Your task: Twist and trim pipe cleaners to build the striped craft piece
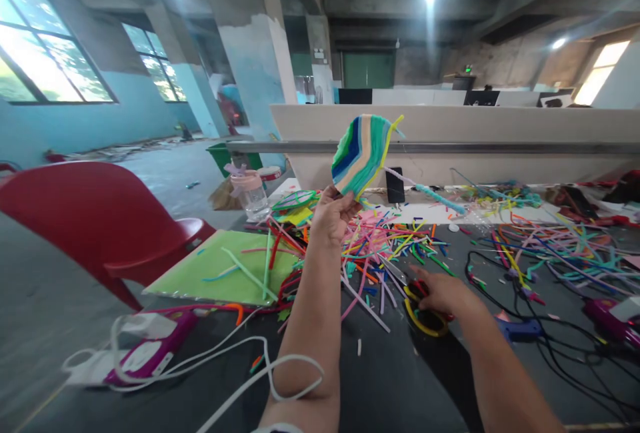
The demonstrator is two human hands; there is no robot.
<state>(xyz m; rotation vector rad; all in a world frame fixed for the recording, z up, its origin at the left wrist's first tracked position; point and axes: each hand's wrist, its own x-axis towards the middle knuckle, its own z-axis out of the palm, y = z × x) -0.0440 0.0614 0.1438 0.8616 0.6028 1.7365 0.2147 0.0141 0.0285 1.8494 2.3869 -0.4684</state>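
My left hand [337,213] is raised over the table, its thumb and fingers pinching the lower end of a striped pipe-cleaner piece [364,153]. Rows of green, blue, cream, teal and yellow lie side by side in this piece, and yellow and blue ends stick out at its top right. Lower on the right, my right hand [443,293] grips scissors [425,323] with yellow and black handles, the index finger stretched forward. The scissors lie low at the tabletop, their blades pointing toward a pile of loose pipe cleaners [373,233]. Some of its fingers are hidden.
A green sheet [225,273] lies left of the pile. Power strips [150,349] and white cables [240,346] are at left; black cords [555,346] and a blue glue gun [520,329] at right. Behind stand a plastic jug [250,193] and a phone [395,185].
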